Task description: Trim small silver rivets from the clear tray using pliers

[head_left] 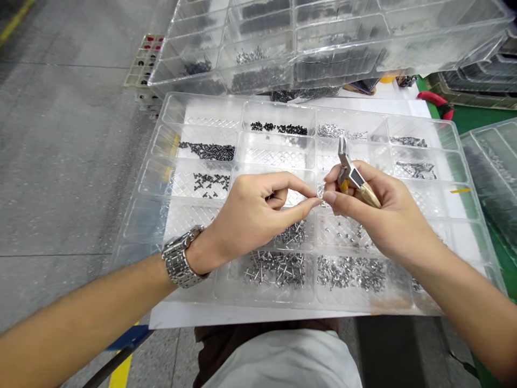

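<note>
Over the middle of a clear compartment tray (264, 302), my left hand (258, 213) pinches thumb and forefinger together; whatever is between the tips is too small to name. Close to its right, my right hand (375, 210) holds small pliers (350, 171), jaws pointing up and away, handles against the palm. Its thumb and fingertips nearly meet the left fingertips. Beneath lie small metal parts: black screws (214, 151) at the left, silver pins (278, 267) at the front middle and tiny silver pieces (351, 272) at the front right.
Stacked clear compartment trays (262, 54) stand behind the main tray. Another tray (495, 178) lies at the right on a green surface. A red-handled tool (434, 98) is at the back right. Grey floor (72, 134) shows at the left.
</note>
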Tool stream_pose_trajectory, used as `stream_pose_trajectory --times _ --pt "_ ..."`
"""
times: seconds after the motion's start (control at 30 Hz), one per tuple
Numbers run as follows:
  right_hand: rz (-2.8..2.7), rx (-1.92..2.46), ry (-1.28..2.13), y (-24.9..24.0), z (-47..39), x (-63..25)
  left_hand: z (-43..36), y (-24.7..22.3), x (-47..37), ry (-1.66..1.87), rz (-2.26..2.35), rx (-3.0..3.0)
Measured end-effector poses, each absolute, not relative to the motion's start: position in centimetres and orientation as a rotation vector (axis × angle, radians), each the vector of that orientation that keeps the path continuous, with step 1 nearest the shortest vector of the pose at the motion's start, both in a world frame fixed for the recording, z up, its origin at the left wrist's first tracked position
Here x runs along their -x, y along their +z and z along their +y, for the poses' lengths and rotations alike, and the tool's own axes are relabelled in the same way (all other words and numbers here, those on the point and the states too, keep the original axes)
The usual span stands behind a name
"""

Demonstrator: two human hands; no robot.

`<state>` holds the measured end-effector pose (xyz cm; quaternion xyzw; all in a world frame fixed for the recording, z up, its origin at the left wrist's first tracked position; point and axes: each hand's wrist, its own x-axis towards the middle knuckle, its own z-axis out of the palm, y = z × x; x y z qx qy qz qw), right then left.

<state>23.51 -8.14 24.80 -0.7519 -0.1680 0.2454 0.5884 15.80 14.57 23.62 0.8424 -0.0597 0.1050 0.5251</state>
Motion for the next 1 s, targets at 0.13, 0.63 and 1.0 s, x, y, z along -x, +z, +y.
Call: stream_pose_trajectory --times 0.13,0.63,1.0 --pt "-0.388 1.749 0.577 24.8 -8.1 -23.5 14.5 23.4 -15.8 0.397 -0.235 -2.087" --pt "-0.358 1.685 0.544 24.8 -7.7 -23.7 15.2 24.3 -16.2 0.209 0.027 -1.941" --pt "-0.334 1.600 0.473 24.7 -7.2 -23.4 16.2 25.1 -17.0 0.018 0.105 -1.760"
